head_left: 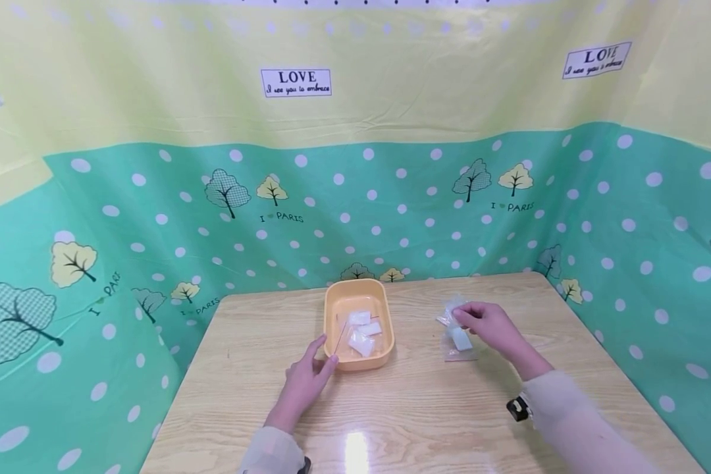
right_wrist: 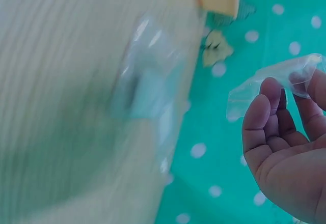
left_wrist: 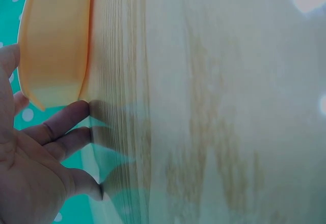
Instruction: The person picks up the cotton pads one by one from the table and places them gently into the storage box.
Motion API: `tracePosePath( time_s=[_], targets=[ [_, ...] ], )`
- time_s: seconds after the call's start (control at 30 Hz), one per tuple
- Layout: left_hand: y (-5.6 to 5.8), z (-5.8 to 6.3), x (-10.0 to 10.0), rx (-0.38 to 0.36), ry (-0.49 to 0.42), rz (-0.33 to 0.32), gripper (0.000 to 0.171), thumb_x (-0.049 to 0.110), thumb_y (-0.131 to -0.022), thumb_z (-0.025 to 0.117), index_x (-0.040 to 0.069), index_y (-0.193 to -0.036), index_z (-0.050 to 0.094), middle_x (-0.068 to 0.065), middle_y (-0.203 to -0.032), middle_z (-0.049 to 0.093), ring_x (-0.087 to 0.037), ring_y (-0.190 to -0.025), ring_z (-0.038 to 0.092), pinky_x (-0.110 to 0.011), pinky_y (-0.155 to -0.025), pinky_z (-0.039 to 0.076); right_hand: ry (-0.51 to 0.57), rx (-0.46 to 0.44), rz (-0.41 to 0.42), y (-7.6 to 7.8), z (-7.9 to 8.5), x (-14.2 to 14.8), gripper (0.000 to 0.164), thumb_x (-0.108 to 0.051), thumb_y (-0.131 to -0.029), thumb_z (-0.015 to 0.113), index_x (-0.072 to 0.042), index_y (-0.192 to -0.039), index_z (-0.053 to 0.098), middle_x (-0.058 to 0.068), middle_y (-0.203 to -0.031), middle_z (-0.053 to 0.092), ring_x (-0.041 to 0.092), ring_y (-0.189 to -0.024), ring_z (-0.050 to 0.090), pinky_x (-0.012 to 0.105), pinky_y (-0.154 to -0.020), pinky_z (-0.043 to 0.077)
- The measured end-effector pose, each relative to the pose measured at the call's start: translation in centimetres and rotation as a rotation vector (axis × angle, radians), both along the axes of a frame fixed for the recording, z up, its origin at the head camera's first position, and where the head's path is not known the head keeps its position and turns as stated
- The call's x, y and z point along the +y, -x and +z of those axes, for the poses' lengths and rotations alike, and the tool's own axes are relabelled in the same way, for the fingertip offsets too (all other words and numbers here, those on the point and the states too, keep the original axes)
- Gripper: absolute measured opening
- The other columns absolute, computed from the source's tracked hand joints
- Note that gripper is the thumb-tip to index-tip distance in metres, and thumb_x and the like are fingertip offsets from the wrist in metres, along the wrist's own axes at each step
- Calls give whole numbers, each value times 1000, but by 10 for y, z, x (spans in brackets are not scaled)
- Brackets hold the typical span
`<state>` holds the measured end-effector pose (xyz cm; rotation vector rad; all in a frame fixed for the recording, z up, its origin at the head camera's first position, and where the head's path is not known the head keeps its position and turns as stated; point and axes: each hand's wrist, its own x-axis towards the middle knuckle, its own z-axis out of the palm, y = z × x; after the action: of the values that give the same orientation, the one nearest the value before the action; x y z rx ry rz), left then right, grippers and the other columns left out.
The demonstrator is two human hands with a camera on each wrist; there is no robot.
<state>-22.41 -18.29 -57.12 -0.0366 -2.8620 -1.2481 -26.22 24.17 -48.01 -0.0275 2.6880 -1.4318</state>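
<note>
My left hand (head_left: 305, 382) is at the front left corner of the orange plastic tray (head_left: 388, 332), fingertips at the rim. In the left wrist view its fingers (left_wrist: 69, 119) spread loosely beside the tray wall (left_wrist: 58, 35). My right hand (head_left: 490, 324), to the right of the tray, pinches a small clear plastic bag (right_wrist: 242, 99) between thumb and fingers. Below that hand, another clear bag (head_left: 460, 342) with a white piece inside lies on the table; it looks blurred in the right wrist view. Several white packets (head_left: 361, 342) in clear wrapping lie inside the tray.
The wooden table (head_left: 243, 408) ends at its back edge against a green and yellow patterned curtain (head_left: 332, 191), which also hangs along both sides. A dark wristband piece (head_left: 518, 408) shows at my right sleeve.
</note>
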Motion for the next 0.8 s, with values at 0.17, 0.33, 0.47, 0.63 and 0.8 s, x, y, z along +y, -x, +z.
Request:
tracePosePath(
  time_s=[0.17, 0.33, 0.47, 0.63, 0.8],
  targets=[
    [0, 0, 0, 5, -3, -3, 66, 54, -106, 62, 31, -164, 41, -12, -124, 80, -59, -134, 57, -85, -115, 27, 40, 63, 50, 4, 5, -26, 36, -34, -108, 66, -4, -126, 74, 11, -112, 75, 30, -104, 69, 35, -87, 59],
    [1, 0, 0, 16, -4, -8, 65, 52, -106, 62, 31, -164, 41, -11, -123, 80, -57, -133, 59, -85, -116, 26, 33, 95, 84, 7, 4, -56, 30, -28, -106, 69, -5, -126, 75, 10, -112, 77, 21, -97, 69, 32, -83, 59],
    [1, 0, 0, 17, -6, -11, 65, 52, -106, 62, 30, -164, 41, -12, -122, 80, -56, -133, 59, -84, -117, 24, 34, 116, 98, 10, -3, -82, 24, -24, -103, 73, -8, -121, 77, 8, -111, 79, 18, -96, 69, 33, -84, 60],
    [1, 1, 0, 12, -14, -6, 65, 52, -106, 63, 30, -164, 42, -13, -123, 80, -57, -134, 58, -85, -117, 23, 31, 124, 96, 13, -16, -117, 17, -23, -101, 76, -13, -113, 79, 3, -106, 79, 15, -96, 69, 32, -84, 61],
    [1, 1, 0, 12, -23, -1, 65, 53, -106, 62, 32, -164, 42, -14, -122, 80, -60, -134, 55, -85, -116, 25, 26, 160, 107, 14, -29, -147, 12, -19, -100, 76, -12, -110, 80, 2, -101, 79, 13, -92, 69, 29, -82, 62]
  ],
)
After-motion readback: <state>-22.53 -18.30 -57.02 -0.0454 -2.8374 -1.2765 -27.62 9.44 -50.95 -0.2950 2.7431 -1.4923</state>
